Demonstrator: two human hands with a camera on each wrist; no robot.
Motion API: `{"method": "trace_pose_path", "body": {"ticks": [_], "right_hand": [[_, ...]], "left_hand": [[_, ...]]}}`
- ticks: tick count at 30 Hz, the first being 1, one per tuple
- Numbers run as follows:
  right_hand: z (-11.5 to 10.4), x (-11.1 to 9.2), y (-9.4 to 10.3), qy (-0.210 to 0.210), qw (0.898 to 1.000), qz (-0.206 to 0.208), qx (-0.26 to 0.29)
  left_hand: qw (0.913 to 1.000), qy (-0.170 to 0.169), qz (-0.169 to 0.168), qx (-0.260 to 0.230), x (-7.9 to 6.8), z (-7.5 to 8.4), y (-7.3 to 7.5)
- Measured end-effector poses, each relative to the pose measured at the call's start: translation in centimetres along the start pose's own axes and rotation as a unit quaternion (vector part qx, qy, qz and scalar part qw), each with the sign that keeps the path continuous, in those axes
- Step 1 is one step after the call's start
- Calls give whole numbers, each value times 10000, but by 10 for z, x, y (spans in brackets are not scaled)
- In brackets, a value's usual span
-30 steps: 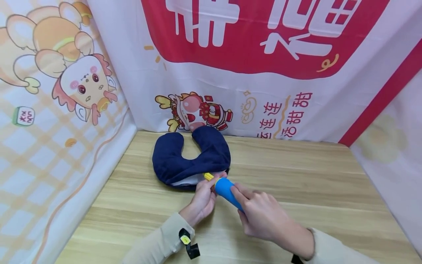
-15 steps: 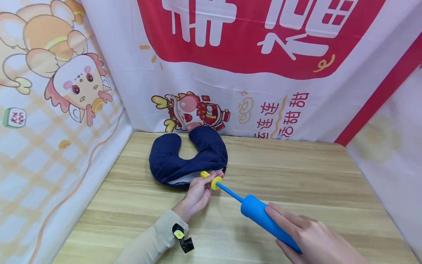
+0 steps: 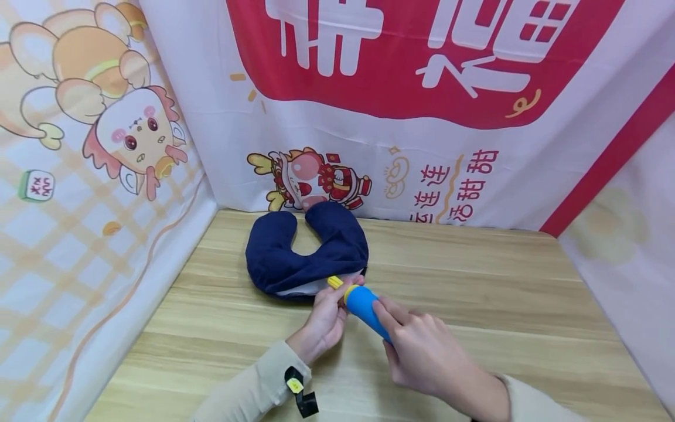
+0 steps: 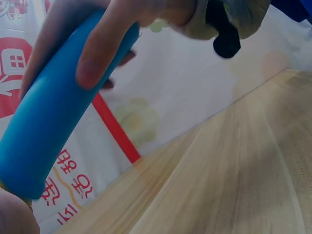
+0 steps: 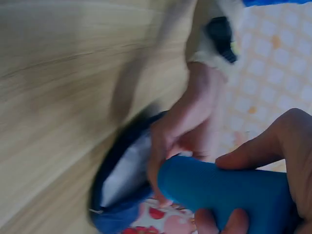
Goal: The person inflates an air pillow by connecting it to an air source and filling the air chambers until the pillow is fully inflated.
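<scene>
A navy U-shaped neck pillow (image 3: 271, 258) lies on the table, its zipped cover parted along the near edge and a pale lining (image 5: 127, 168) showing inside. At that opening my left hand (image 3: 321, 325) pinches the yellow end (image 3: 334, 282) of a blue hand pump (image 3: 365, 308). The curled fingers of my right hand (image 3: 429, 351) grip the pump's blue barrel, which is slid up against the left hand with no rod showing. In the left wrist view the blue barrel (image 4: 53, 107) slants across the left side. The pump's tip is hidden by the left hand and the cover.
The wood-grain table (image 3: 506, 281) extends right and toward the front. A printed cloth (image 3: 401, 135) hangs right behind the pillow, and a checked one (image 3: 105, 246) closes the left side. A black strap (image 3: 302, 394) dangles from the left sleeve.
Half a second ago the blue barrel was drawn back toward the front right with its thin rod exposed. My right hand has since pushed it up to the left hand. The pillow stays put.
</scene>
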State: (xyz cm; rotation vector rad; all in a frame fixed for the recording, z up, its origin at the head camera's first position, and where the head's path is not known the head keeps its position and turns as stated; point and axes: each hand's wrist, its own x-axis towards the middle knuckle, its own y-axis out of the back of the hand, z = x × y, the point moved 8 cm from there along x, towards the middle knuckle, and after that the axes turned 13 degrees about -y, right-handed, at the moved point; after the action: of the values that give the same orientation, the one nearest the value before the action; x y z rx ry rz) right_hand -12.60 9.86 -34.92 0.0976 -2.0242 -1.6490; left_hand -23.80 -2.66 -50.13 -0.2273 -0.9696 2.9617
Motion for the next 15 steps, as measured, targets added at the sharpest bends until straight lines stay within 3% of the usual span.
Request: {"method": "trace_pose_path", "body": {"ticks": [5,10,15], "right_hand": [[13,-6,-3,15,9986,-420,310],[31,-39,21,-78,9951,-861,481],[55,-69,34,-569,9844,-1661,92]], "left_hand": [[9997,84,-39,-217,7,0,1],[9993,4,-110,-346,15,9,6],[9992,-60,-127,-364,17,13,8]]}}
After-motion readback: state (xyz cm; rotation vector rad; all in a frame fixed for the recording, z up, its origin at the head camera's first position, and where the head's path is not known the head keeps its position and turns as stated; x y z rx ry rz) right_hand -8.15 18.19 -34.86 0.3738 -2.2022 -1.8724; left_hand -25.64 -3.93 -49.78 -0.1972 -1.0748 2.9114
